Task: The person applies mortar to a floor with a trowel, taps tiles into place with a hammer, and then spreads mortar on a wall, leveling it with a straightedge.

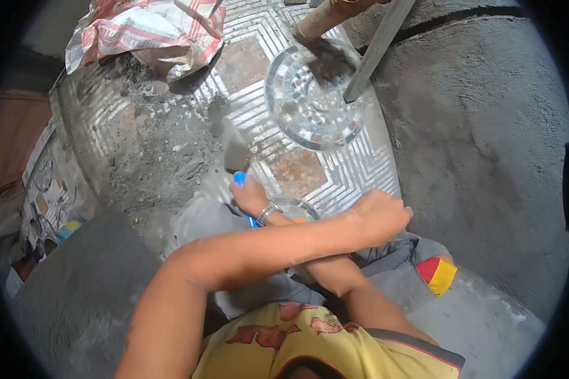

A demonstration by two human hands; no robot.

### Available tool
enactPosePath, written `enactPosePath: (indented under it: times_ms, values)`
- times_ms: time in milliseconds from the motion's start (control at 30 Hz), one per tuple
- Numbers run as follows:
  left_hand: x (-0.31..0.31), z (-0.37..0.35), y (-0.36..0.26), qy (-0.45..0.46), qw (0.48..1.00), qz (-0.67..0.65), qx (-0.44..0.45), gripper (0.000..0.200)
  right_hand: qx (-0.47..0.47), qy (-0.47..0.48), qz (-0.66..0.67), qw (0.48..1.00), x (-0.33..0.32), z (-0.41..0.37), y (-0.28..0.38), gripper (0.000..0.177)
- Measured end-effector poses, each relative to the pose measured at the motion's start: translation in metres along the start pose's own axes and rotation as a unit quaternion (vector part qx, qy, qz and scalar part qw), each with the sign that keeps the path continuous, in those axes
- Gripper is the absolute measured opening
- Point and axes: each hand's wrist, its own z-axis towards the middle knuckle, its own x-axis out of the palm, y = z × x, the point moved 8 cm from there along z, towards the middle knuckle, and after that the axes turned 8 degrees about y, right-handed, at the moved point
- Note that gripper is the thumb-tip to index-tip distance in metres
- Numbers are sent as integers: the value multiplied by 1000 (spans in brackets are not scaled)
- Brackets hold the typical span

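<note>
My forearms cross in front of me. On the left side, my right hand, with a metal watch on its wrist, is wrapped round the blue handle of a trowel. The grey blade points away from me and looks blurred, beside the crumbly grey mortar spread over the floor. Reaching over the other arm, my left hand is curled into a fist above my right knee. Nothing shows in it, and its palm side is hidden.
A white and red sack lies at the upper left. A wooden prop and a thicker round post stand near the circular floor pattern. Rough grey plastered wall rises at the right. A grey slab-like surface is at lower left.
</note>
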Motion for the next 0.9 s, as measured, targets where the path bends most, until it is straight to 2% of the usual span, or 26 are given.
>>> enactPosePath:
  times_ms: [67, 167, 233, 267, 333, 367, 433, 467, 567, 633, 700, 767, 833, 867, 900]
  values:
    - [-3, -9, 7, 0, 1000, 5, -17, 21, 55, -48, 51, 996, -11, -2, -25, 28]
    - [-8, -22, 15, -10, 999, 4, -44, 20, 173, -126, 253, 944, -38, -11, -150, 27]
    - [-12, -24, 14, -12, 999, 5, -46, 20, 263, -122, 378, 879, -74, -30, -177, 27]
    - [-14, -26, 10, -8, 999, 3, -40, 20, 317, -108, 363, 870, -99, -48, -149, 27]
    - [-17, -23, 6, -15, 1000, 1, -25, 21, 291, -89, 269, 914, -58, -39, -187, 28]
    - [-15, -22, 3, -22, 1000, -1, -14, 20, 191, -162, 75, 965, -44, -36, -162, 29]
    - [-11, -20, 2, -27, 1000, -2, -2, 20, 124, -113, -50, 985, -2, -32, -75, 33]
    - [-8, -18, 0, -24, 1000, -2, 1, 19, 168, -1, 23, 985, 6, -34, -32, 36]
    - [-8, -18, -1, -26, 1000, 8, 7, 18, 107, -3, 57, 993, 15, -15, -17, 32]
    - [-10, -24, 0, -30, 1000, 0, 3, 17, 210, -12, 253, 944, 6, -27, -58, 26]
    - [-22, -30, -2, -36, 999, -14, -4, 17, 229, -23, 375, 898, -10, -34, -90, 23]
    - [-26, -34, -10, -39, 999, 5, -4, 15, 197, -73, 224, 952, 9, -29, -111, 27]
    - [-28, -34, -14, -47, 999, 13, -3, 13, 137, -66, 113, 982, 10, -26, -67, 34]
    - [-25, -34, -14, -49, 999, 9, -4, 12, 99, -32, 84, 991, 8, -27, -16, 38]
    - [-22, -33, -16, -50, 999, 6, -4, 11, 66, -21, 68, 995, 28, -12, 5, 42]
